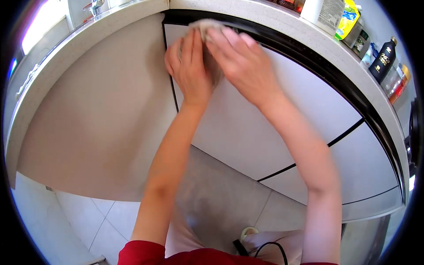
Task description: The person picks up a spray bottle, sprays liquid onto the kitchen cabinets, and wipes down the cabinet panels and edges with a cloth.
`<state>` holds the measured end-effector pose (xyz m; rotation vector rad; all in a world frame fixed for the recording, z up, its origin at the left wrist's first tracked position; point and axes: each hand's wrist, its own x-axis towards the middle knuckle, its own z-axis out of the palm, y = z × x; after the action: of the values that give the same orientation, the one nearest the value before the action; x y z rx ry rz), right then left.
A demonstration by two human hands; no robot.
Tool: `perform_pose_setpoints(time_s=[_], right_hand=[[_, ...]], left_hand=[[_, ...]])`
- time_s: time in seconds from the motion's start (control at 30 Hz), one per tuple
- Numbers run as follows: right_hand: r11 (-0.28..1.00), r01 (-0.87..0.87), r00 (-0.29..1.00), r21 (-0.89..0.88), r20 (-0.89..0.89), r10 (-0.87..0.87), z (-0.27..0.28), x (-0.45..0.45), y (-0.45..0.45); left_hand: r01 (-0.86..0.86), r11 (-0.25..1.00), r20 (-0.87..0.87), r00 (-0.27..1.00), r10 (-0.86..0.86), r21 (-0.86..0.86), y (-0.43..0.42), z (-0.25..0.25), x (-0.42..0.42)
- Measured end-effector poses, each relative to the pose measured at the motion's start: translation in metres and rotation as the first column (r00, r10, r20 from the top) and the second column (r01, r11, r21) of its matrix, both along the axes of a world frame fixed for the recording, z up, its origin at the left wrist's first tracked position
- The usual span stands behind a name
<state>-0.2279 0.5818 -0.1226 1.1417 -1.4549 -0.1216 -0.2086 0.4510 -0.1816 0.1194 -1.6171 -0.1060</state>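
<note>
A crumpled light-coloured cloth (204, 25) is at the top of a pale cabinet door (247, 128), against the black strip (291, 53) under the countertop. My left hand (191, 70) has its fingers bent over the cloth, which shows at the fingertips and beside the hand. To its right, my right hand (245, 62) presses its fingers on the same cloth; they are slightly blurred. Both arms reach up and forward, and the hands hide part of the door's upper left corner.
A beige panel (97, 115) stands to the left, below the pale countertop (123, 20). On the counter at right are a white bottle (320, 15), a yellow packet (348, 20) and a black bottle (383, 59). Grey floor tiles (216, 185) lie below, with a slipper (249, 232).
</note>
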Motion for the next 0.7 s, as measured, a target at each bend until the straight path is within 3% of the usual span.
perform_pose_setpoints(time_s=[0.03,0.1,0.13,0.2,0.27,0.33,0.4,0.43,0.47,0.5,0.53,0.6,0.63,0.7], right_hand=[[1.000,-0.007,1.000,0.000,0.007,0.007,0.002,0.002,-0.010],[0.991,0.102,0.995,-0.085,-0.005,-0.103,0.000,0.002,-0.025],[0.992,0.095,0.995,-0.081,-0.002,-0.095,-0.011,0.002,-0.025],[0.993,0.104,0.972,0.056,0.207,-0.113,-0.046,0.007,-0.023],[0.887,0.277,0.950,0.369,0.033,-0.311,-0.088,0.014,-0.018],[0.806,0.260,0.939,0.531,0.056,-0.339,-0.135,0.022,-0.012],[0.817,0.203,0.929,0.539,0.159,-0.336,-0.185,0.026,-0.013],[0.818,0.198,0.931,0.540,0.157,-0.329,-0.209,0.028,-0.011],[0.816,0.163,0.944,0.555,0.154,-0.293,-0.232,0.028,-0.007],[0.813,0.130,0.955,0.568,0.148,-0.256,-0.245,0.026,-0.007],[0.815,0.128,0.958,0.565,0.142,-0.250,-0.252,0.023,-0.011],[0.818,0.031,0.866,0.574,0.393,-0.309,-0.257,0.022,-0.017],[0.818,0.031,0.865,0.574,0.394,-0.309,-0.248,0.020,-0.021],[0.923,-0.103,0.786,0.370,0.599,-0.153,-0.200,0.009,-0.040]], left_hand=[[-0.007,1.000,0.007,1.000,0.007,0.000,-0.005,0.003,-0.010],[0.232,0.969,-0.141,0.966,-0.219,0.082,-0.007,0.000,-0.025],[0.224,0.971,-0.138,0.968,-0.211,0.086,-0.004,-0.012,-0.024],[0.214,0.942,-0.054,0.977,-0.207,0.258,0.006,-0.052,-0.016],[0.112,0.948,0.050,0.990,-0.133,0.298,0.009,-0.119,-0.017],[0.060,0.936,0.151,0.981,-0.119,0.348,0.025,-0.175,-0.006],[-0.056,0.926,0.360,0.929,-0.089,0.372,0.034,-0.238,-0.001],[-0.062,0.925,0.358,0.930,-0.082,0.374,0.042,-0.254,0.012],[-0.001,0.883,0.364,0.911,-0.193,0.470,0.050,-0.266,0.025],[0.055,0.826,0.355,0.885,-0.301,0.561,0.053,-0.274,0.031],[0.053,0.827,0.350,0.889,-0.294,0.559,0.052,-0.282,0.029],[0.120,0.720,0.281,0.867,-0.412,0.684,0.051,-0.295,0.029],[0.119,0.720,0.282,0.867,-0.412,0.684,0.048,-0.288,0.027],[0.155,0.775,0.226,0.906,-0.359,0.613,0.026,-0.244,0.006]])
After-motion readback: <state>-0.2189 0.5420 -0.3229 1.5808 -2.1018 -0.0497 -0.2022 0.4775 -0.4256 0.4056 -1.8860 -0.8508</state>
